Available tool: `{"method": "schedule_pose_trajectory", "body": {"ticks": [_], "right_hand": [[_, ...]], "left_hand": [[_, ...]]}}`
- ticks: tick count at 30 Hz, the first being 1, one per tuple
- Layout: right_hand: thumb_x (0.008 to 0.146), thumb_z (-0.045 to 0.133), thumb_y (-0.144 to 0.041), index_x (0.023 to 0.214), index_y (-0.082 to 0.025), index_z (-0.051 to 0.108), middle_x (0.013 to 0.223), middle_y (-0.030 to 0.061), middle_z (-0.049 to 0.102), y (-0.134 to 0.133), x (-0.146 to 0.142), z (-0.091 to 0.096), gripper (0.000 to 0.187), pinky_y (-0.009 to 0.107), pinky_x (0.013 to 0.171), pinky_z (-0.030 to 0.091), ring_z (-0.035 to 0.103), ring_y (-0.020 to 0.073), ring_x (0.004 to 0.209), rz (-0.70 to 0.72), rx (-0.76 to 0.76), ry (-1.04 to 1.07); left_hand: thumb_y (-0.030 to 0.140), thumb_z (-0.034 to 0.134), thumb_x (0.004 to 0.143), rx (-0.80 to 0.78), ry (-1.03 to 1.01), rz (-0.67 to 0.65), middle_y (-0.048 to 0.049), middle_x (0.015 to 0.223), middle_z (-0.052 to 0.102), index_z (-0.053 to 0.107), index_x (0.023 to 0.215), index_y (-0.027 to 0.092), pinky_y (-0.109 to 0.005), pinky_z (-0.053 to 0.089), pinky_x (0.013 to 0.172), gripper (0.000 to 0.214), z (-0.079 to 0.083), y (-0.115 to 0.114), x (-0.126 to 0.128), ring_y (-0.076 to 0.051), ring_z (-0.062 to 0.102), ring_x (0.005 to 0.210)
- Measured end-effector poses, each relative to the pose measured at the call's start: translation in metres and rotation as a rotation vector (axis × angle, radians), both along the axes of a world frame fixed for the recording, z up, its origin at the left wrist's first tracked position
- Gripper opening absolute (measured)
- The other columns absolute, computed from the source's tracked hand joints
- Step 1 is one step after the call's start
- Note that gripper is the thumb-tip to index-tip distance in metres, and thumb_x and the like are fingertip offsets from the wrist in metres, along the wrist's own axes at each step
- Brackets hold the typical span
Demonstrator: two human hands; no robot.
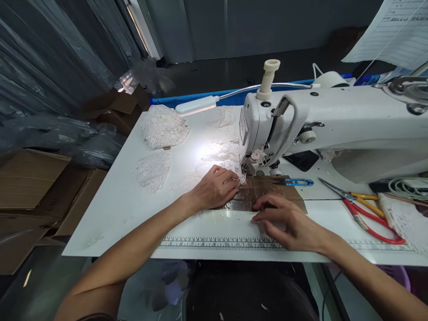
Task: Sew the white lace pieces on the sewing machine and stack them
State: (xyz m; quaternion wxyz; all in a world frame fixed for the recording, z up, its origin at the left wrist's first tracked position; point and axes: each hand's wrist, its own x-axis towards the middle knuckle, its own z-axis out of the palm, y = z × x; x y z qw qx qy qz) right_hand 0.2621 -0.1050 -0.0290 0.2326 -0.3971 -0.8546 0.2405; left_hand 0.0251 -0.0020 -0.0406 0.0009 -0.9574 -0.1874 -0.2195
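Observation:
At the needle of the white sewing machine point(264, 120), my left hand point(217, 187) is bent over the edge of a strip of white lace point(217, 154). Its fingers are pressed together on the lace, beside the presser foot. My right hand point(287, 220) hovers near the front of a brown taped plate point(284, 194), fingers loosely curved and apart, with nothing visible in them. Blue thread snips point(299, 182) lie on that plate, close above my right hand. Part of the lace under my left hand is hidden.
White lace pieces point(163, 127) lie at the table's back left, under a lamp point(197, 106). Red-handled scissors point(364, 218) and a yellow-handled pair point(368, 203) rest at right. A ruler scale point(214, 244) runs along the front edge. Cardboard boxes point(36, 178) stand left of the table.

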Motion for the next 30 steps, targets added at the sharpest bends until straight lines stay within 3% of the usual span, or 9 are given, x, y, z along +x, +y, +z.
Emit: {"method": "schedule_pose_trajectory", "body": {"ticks": [4, 7, 12, 19, 25, 30], "right_hand": [[0.089, 0.047, -0.017, 0.103, -0.02, 0.068, 0.104, 0.0094, 0.064, 0.015, 0.016, -0.004, 0.025, 0.038, 0.084, 0.051, 0.062, 0.0225, 0.098, -0.251, 0.06, 0.061], [0.088, 0.044, -0.016, 0.106, -0.018, 0.067, 0.098, 0.0094, 0.065, 0.032, 0.016, -0.008, 0.029, 0.037, 0.077, 0.052, 0.063, 0.0219, 0.087, -0.326, 0.088, 0.012], [0.086, 0.045, -0.018, 0.094, -0.019, 0.071, 0.096, 0.0098, 0.066, 0.05, 0.005, -0.013, 0.027, 0.037, 0.073, 0.051, 0.063, 0.024, 0.083, -0.355, 0.107, -0.089], [0.087, 0.046, -0.019, 0.101, -0.019, 0.071, 0.101, 0.0088, 0.068, 0.053, 0.003, -0.024, 0.028, 0.035, 0.07, 0.049, 0.062, 0.0247, 0.089, -0.393, 0.119, -0.063], [0.087, 0.047, -0.019, 0.1, -0.018, 0.071, 0.102, 0.0102, 0.066, 0.051, 0.002, -0.023, 0.028, 0.035, 0.071, 0.048, 0.062, 0.0243, 0.087, -0.397, 0.133, -0.04], [0.088, 0.047, -0.018, 0.101, -0.018, 0.071, 0.097, 0.0096, 0.066, 0.05, 0.002, -0.024, 0.028, 0.034, 0.07, 0.048, 0.061, 0.0231, 0.084, -0.401, 0.141, -0.031]], "left_hand": [[0.021, 0.048, 0.097, -0.046, -0.024, -0.009, -0.0089, 0.095, 0.066, 0.061, 0.093, 0.012, -0.032, 0.048, 0.073, 0.016, 0.007, 0.014, 0.003, -0.017, 0.061, 0.086], [0.018, 0.046, 0.098, -0.122, 0.052, -0.096, -0.0094, 0.098, 0.066, 0.063, 0.097, 0.012, -0.031, 0.051, 0.077, 0.017, 0.013, 0.029, 0.006, -0.017, 0.062, 0.09], [0.02, 0.052, 0.096, -0.22, 0.128, -0.157, -0.0079, 0.102, 0.066, 0.066, 0.107, 0.016, -0.028, 0.054, 0.081, 0.019, 0.013, 0.042, 0.01, -0.016, 0.063, 0.095], [0.023, 0.045, 0.098, -0.167, 0.062, -0.091, -0.0068, 0.09, 0.066, 0.066, 0.092, 0.014, -0.027, 0.055, 0.073, 0.024, 0.004, 0.042, 0.014, -0.015, 0.064, 0.083], [0.023, 0.05, 0.095, -0.195, 0.068, -0.13, -0.0088, 0.099, 0.066, 0.065, 0.105, 0.014, -0.027, 0.055, 0.075, 0.02, 0.006, 0.042, 0.009, -0.017, 0.064, 0.088], [0.023, 0.049, 0.096, -0.171, 0.042, -0.144, -0.0073, 0.096, 0.068, 0.069, 0.097, 0.016, -0.028, 0.056, 0.075, 0.021, 0.004, 0.044, 0.012, -0.016, 0.065, 0.087]]}}
